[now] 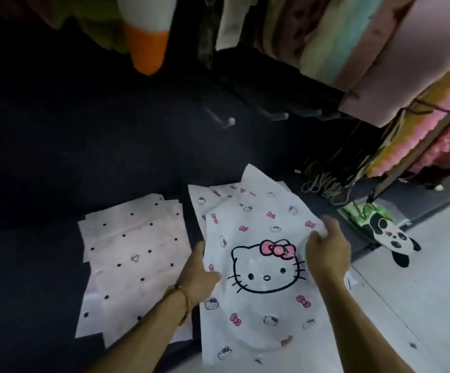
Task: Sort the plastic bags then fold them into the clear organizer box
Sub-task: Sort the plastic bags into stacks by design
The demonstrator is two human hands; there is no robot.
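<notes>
White cat bag (259, 265) being held at both side edges.
Left hand (199, 275) and right hand (326, 251) are gripping its edges, fingers curled; dotted bags (132, 265) are lying just left of the cat bag.

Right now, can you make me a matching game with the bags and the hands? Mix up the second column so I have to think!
Things:
1. cat-face bag
2. dotted bags
3. panda bag
4. left hand

Places:
A. far right, on the dark mat's edge
B. lying flat, left of the cat-face bag
C. gripping the cat-face bag's left edge
D. held between both hands, right hand on its right edge

Pairs: 1-D, 2-B, 3-A, 4-C
</notes>
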